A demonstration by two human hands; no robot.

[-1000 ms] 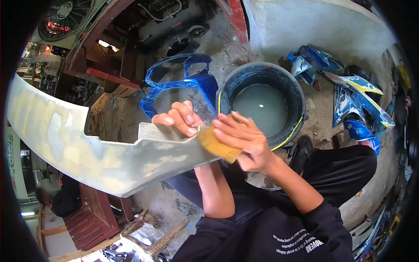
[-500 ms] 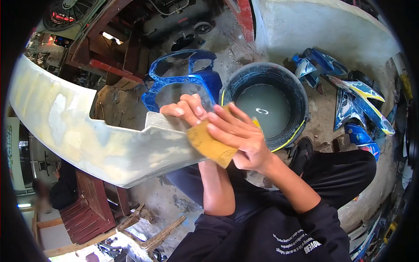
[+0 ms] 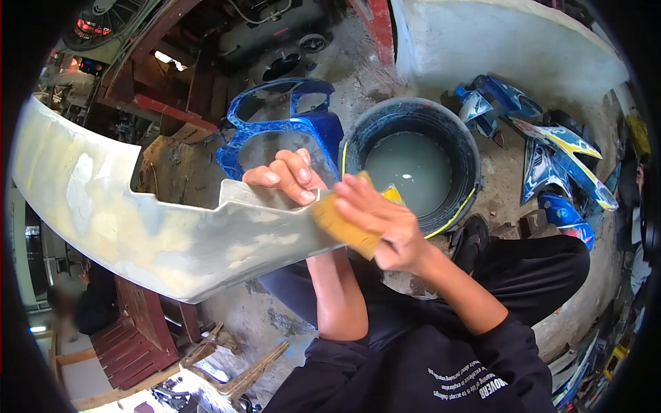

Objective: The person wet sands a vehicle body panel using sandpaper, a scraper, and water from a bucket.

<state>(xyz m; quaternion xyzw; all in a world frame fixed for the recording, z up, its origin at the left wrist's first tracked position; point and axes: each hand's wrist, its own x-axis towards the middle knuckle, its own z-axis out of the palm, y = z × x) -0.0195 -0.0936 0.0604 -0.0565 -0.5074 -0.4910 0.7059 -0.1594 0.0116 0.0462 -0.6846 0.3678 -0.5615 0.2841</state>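
Note:
A long curved panel, grey with pale yellow and white patches, stretches from the far left to the middle of the view. My left hand grips its narrow right end from behind, fingers curled over the upper edge. Against the outer face near that end, my right hand presses a yellow-brown sheet of sandpaper, fingers laid over it and slightly blurred. Just beyond my hands stands a black bucket holding cloudy water.
A blue plastic frame lies on the floor left of the bucket. Blue, white and yellow fairing pieces lie to the right by the wall. At the lower left are a reddish wooden bench and another person.
Over the last second my right hand and the sandpaper moved left along the panel, then back right. The panel shifted slightly in view, while my left hand kept its hold.

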